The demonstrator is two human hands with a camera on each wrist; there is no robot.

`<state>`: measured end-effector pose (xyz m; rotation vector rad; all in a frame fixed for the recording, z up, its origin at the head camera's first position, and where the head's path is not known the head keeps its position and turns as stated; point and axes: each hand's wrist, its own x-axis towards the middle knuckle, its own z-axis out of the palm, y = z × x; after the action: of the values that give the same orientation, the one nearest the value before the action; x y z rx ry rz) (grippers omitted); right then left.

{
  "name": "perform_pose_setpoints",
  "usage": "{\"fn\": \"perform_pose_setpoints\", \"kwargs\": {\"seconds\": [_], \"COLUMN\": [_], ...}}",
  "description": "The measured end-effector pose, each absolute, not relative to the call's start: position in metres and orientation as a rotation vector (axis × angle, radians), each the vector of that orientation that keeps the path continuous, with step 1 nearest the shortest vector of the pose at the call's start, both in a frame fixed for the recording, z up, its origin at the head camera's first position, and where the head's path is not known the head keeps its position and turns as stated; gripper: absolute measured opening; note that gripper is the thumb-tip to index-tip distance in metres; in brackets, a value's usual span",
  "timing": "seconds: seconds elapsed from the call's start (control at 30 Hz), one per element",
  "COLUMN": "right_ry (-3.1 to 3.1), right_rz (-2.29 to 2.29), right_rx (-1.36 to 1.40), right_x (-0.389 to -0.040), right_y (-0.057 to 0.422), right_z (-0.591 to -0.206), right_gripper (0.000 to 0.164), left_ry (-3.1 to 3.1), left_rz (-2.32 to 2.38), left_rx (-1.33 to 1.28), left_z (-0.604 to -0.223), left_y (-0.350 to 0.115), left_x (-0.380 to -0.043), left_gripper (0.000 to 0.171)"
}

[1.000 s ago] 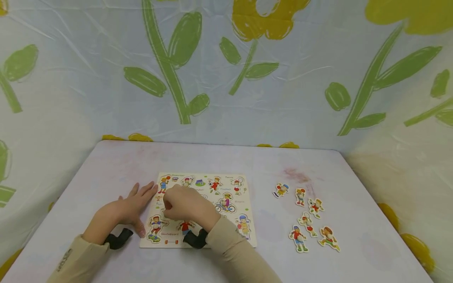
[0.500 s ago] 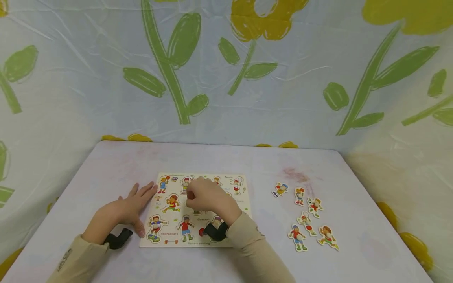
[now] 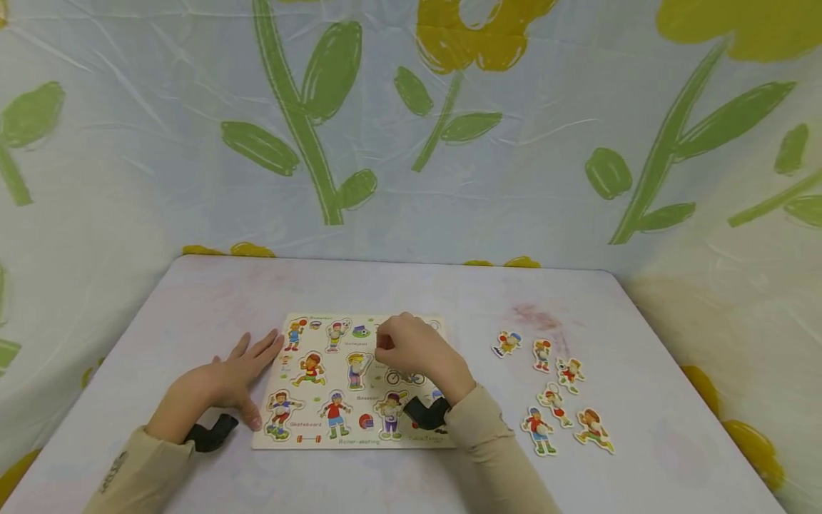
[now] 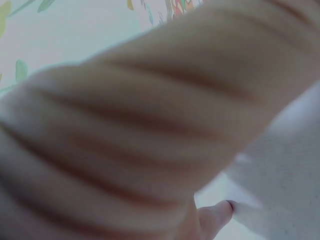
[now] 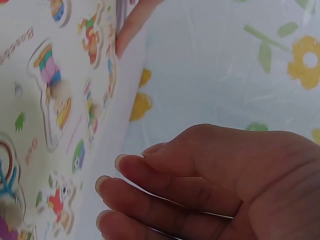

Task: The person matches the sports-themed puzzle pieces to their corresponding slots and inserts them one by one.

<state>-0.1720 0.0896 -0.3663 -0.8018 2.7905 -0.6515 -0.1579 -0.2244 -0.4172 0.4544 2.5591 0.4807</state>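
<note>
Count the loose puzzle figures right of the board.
6. Back, left to right: blue-capped figure, basketball player, soccer player. Middle: tennis player. Front: roller skater, runner.

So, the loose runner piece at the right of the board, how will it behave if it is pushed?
The runner piece lies flat on the table, so it would probably slide rather than roll or tip. It looks small and thin, so likely light. No bend shows, so it may be stiff.

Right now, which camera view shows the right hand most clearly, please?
The right wrist view, because it shows the right hand up close, with its fingertips uncovered. The head view shows it smaller, hiding part of the puzzle board. The left wrist view does not show it.
</note>
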Motion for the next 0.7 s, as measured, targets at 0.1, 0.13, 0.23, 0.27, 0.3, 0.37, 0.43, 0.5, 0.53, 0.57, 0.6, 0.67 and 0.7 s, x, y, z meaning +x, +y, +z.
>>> {"fn": "perform_pose_setpoints", "kwargs": {"seconds": [0.1,0.13,0.23,0.27,0.3,0.37,0.43,0.5,0.53,0.57,0.6,0.67,0.7], "right_ry": [2.799,2.805,2.819,2.822,2.826,2.833,2.839,2.843,2.848,2.851,2.855,2.872,2.885], "right_rz": [-0.672,-0.679,-0.698,-0.707,-0.712,-0.729,-0.751,-0.766,-0.775,-0.788,-0.796,-0.801,-0.800], "right_rx": [-0.778,-0.774,-0.771,-0.772,-0.777,-0.772,-0.761,-0.752,-0.738,-0.720,-0.701,-0.660,-0.634], "right_x": [-0.174,-0.174,-0.177,-0.178,-0.179,-0.180,-0.182,-0.184,-0.185,-0.186,-0.186,-0.188,-0.189], "right_y": [0.100,0.104,0.115,0.118,0.122,0.130,0.138,0.146,0.150,0.154,0.157,0.165,0.169], "right_z": [-0.364,-0.364,-0.362,-0.362,-0.362,-0.362,-0.362,-0.362,-0.362,-0.361,-0.361,-0.360,-0.359], "right_gripper": [0.017,0.017,0.017,0.016,0.015,0.014,0.012,0.011,0.011,0.010,0.009,0.008,0.007], "left_ry": [2.557,2.556,2.555,2.555,2.554,2.552,2.550,2.548,2.548,2.549,2.551,2.553,2.555], "left_rz": [0.484,0.487,0.499,0.502,0.503,0.508,0.508,0.507,0.504,0.504,0.501,0.500,0.497], "left_rx": [0.462,0.462,0.470,0.472,0.472,0.468,0.462,0.454,0.452,0.450,0.450,0.447,0.446], "left_z": [-0.417,-0.417,-0.417,-0.418,-0.418,-0.418,-0.419,-0.419,-0.419,-0.419,-0.420,-0.420,-0.421], "left_y": [-0.225,-0.225,-0.226,-0.226,-0.226,-0.226,-0.226,-0.226,-0.226,-0.227,-0.227,-0.227,-0.227], "left_x": [-0.158,-0.158,-0.158,-0.158,-0.158,-0.158,-0.158,-0.158,-0.158,-0.158,-0.158,-0.159,-0.159], "left_gripper": [0.144,0.144,0.145,0.145,0.145,0.145,0.145,0.145,0.145,0.145,0.145,0.145,0.146]}}
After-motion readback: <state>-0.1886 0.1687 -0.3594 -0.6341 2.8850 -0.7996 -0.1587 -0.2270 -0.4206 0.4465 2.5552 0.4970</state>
